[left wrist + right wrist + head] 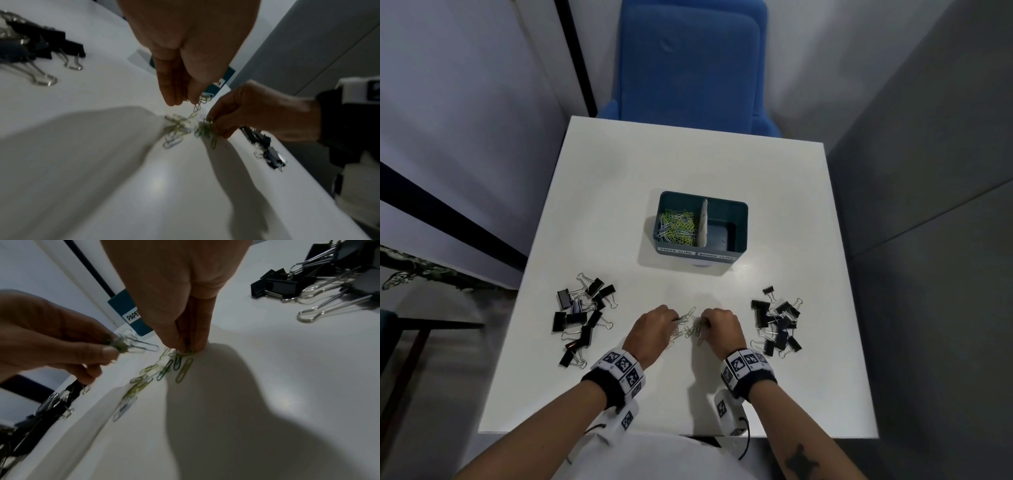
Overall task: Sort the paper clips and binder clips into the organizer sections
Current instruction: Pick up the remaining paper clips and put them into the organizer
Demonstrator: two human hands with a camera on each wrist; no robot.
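A small heap of loose paper clips (690, 329) lies on the white table (688, 171) between my hands. My left hand (654, 325) pinches a few paper clips (133, 345) just above the heap. My right hand (720, 325) pinches paper clips (186, 351) at the heap's far edge, fingertips down on the table. The teal organizer (738, 209) stands beyond; its left section holds paper clips (678, 222), and nothing shows in the right one. Black binder clips lie in a left pile (582, 315) and a right pile (777, 322).
A blue chair (691, 61) stands past the table's far edge. Walls close in on both sides. The organizer's front carries the labels "PAPER CLIPS" (676, 251) and "BINDER CLIPS" (715, 256).
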